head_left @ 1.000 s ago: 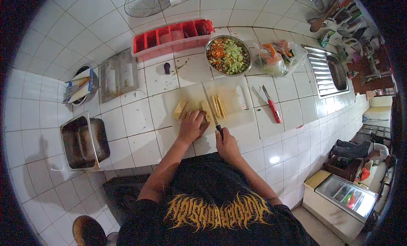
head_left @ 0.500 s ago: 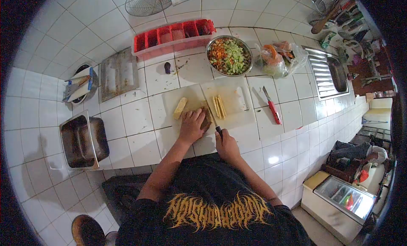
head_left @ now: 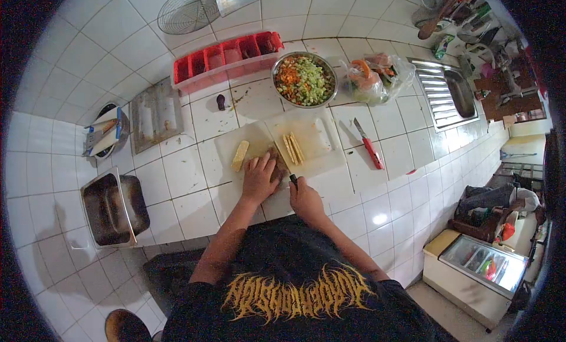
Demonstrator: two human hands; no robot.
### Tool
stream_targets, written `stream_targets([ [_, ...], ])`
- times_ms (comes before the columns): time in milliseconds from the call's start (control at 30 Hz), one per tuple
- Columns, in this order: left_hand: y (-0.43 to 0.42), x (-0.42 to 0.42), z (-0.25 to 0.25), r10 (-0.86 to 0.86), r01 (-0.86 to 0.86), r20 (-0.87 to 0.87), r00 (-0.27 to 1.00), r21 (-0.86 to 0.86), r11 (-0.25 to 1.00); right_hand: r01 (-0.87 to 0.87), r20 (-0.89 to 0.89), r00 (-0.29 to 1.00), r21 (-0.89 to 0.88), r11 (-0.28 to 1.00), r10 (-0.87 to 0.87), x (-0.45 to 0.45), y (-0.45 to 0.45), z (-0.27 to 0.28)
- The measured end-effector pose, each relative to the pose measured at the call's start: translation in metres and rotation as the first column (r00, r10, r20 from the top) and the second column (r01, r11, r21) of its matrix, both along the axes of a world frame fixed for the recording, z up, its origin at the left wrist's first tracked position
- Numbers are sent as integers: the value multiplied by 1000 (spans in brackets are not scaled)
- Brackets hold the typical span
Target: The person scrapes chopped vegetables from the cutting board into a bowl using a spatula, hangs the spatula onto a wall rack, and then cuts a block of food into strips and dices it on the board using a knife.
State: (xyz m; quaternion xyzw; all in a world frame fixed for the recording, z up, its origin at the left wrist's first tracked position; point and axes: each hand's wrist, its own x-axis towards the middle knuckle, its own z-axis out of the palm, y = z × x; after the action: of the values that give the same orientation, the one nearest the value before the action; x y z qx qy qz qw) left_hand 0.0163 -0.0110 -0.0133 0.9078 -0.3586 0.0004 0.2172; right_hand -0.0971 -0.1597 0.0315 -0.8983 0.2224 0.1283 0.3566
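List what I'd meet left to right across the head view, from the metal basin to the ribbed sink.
Metal basin, pale yellow block, left hand, right hand, red-handled knife, ribbed sink.

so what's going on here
A person's right hand grips a black-handled knife over the cutting board; the left hand is spread beside the knife, what lies under it unclear. Pale yellow strips lie right of the knife, a pale block left of the left hand. A steel bowl of diced vegetables stands beyond.
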Motion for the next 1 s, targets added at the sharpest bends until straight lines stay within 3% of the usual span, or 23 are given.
stream_targets([
  [233,1,0,-8,31,-32,-24,999,-35,999,48,-33,998,11,999,-48,-3,-3,9],
  [533,0,-1,-13,72,-66,68,995,-84,994,7,-26,1000,35,999,-6,-3,2,7],
  [1000,3,1,-10,36,-38,-63,997,-21,999,-45,-4,999,-26,999,45,13,1,-2],
])
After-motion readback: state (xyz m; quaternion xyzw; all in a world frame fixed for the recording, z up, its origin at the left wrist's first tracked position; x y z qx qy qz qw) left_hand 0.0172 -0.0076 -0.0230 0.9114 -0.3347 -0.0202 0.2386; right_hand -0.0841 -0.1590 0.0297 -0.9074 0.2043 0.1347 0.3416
